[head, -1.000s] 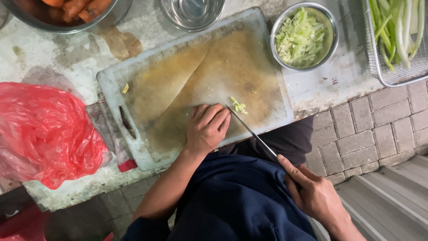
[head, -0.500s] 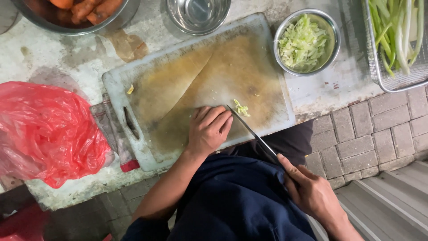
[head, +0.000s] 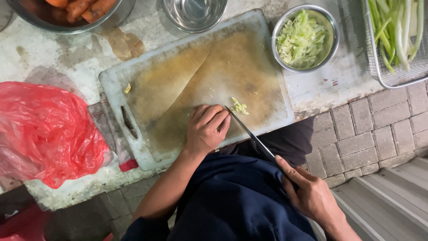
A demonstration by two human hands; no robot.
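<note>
My left hand (head: 206, 128) lies palm down on the worn, stained white cutting board (head: 178, 80), fingers together near its front edge, holding nothing that I can see. My right hand (head: 312, 194) grips the handle of a long knife (head: 249, 134) off the board's front edge. The blade points up and left, its tip beside my left fingertips. A small heap of pale green chopped vegetable (head: 240, 106) lies on the board just beyond the blade tip.
A steel bowl of shredded cabbage (head: 304, 38) stands right of the board, a wire basket of green onions (head: 397, 31) at far right. An empty steel bowl (head: 194, 13) and a bowl of carrots (head: 71, 13) sit behind. A red plastic bag (head: 44, 129) lies left.
Hands and knife hold nearly the same pose. The view has drifted slightly, so the board and bowls sit a little lower and to the right in the frame.
</note>
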